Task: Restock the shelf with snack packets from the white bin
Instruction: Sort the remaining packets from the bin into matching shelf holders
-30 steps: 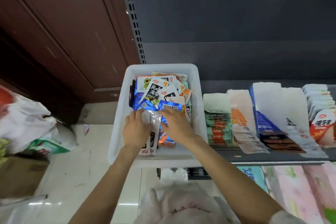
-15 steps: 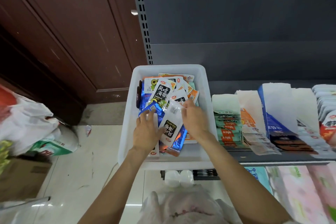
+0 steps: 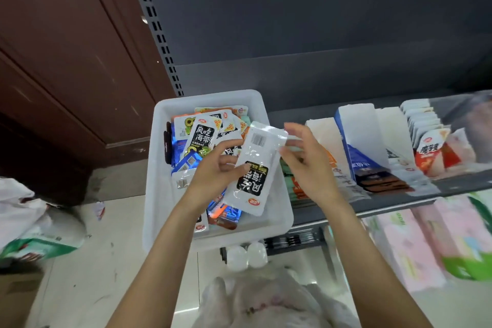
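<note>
head view: i'm watching the left hand [image 3: 213, 176] pinching a white seaweed packet [image 3: 253, 168] over the right edge of the white bin [image 3: 159, 194], which is sitting at the shelf's [image 3: 399, 202] left end. right hand [image 3: 308, 165] is touching its top corner, fingers loosely spread.

1 white bin [image 3: 159, 168], 2 hands, perhaps 15 snack packets [image 3: 251, 168].

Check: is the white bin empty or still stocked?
Still stocked: the white plastic bin holds many loose snack packets piled inside.
</note>
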Available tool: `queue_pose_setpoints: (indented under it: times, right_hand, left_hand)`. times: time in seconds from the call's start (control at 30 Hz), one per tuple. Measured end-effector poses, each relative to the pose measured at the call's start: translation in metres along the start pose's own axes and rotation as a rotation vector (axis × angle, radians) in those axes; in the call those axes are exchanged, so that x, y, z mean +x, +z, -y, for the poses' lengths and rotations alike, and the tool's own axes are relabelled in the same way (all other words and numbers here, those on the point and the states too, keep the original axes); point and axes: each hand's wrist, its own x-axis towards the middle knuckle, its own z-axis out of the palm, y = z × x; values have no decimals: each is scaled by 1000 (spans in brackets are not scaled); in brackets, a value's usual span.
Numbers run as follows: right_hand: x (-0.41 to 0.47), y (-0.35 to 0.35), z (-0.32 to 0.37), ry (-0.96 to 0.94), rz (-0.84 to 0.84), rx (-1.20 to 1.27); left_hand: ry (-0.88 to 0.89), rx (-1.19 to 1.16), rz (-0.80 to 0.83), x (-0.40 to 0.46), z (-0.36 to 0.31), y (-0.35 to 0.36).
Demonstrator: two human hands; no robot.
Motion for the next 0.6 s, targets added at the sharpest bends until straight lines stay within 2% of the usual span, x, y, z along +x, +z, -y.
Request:
queue_pose_setpoints:
  times: [0.1,0.17,0.23,0.33,0.47,0.6]
  right_hand:
    - [-21,-13,-9,-176,280,-334]
    - [-35,-9,-16,-270,336,-469]
    - [-45,-4,-23,-329,226,-604]
    - [-55,-14,-30,-318,48,-695]
    - [-72,-45,-41,-279,-99,-746]
    - [-80,-87,-53,-250,-413,-713]
  left_hand:
    - [-111,-116,-133,9,9,11]
    - [-140,-181,-144,13,11,22]
    - [-149,-219,-109,16,10,37]
    - [-145,-221,-41,21,1,61]
    - [-115,-213,67,26,-19,104]
    - [-100,-235,208,32,-38,164]
